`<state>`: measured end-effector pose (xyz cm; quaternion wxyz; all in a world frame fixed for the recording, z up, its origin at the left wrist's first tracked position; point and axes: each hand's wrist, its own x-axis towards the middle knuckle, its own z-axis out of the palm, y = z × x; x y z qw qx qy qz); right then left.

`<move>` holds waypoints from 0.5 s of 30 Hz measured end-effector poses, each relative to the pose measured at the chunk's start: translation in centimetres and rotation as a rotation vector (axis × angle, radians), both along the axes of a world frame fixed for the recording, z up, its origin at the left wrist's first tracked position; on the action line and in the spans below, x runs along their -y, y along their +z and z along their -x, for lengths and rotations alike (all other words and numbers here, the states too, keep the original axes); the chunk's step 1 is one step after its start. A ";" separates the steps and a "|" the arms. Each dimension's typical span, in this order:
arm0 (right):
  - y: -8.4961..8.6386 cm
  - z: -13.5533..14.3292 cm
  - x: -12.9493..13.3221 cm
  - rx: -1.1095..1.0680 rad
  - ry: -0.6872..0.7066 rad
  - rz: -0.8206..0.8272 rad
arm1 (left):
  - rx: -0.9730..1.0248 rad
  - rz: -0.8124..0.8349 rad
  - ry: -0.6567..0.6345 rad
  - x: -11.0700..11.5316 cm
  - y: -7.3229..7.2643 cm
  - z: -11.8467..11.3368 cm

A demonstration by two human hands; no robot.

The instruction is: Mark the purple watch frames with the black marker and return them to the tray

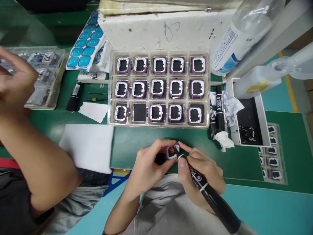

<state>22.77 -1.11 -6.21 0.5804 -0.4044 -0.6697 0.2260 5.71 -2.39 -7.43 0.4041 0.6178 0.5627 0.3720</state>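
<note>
Between thumb and fingers, my left hand (148, 168) grips a small purple watch case (172, 150) with a pale inner frame. A black marker pen (199, 181) is pinched in my right hand (204, 169), its tip at the case's opening. My right index finger lies near the case's upper edge. Just beyond my hands is a clear plastic tray (158, 125) with rows of compartments. Most hold a purple watch case with a white frame, like this one (156, 112). One front-row compartment (139, 112) shows only its black lining.
A co-worker's arm (41, 156) reaches in at the left, beside a white foam sheet (85, 147). Right of the tray lie black markers (219, 107), crumpled tissue (224, 141) and a white box (264, 130). Plastic bottles (239, 42) stand behind. Blue stickers (84, 49) lie back left.
</note>
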 end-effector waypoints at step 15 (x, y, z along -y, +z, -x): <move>0.1 -0.3 0.2 -0.009 0.007 0.010 | 0.049 0.024 -0.010 -0.1 0.2 -0.1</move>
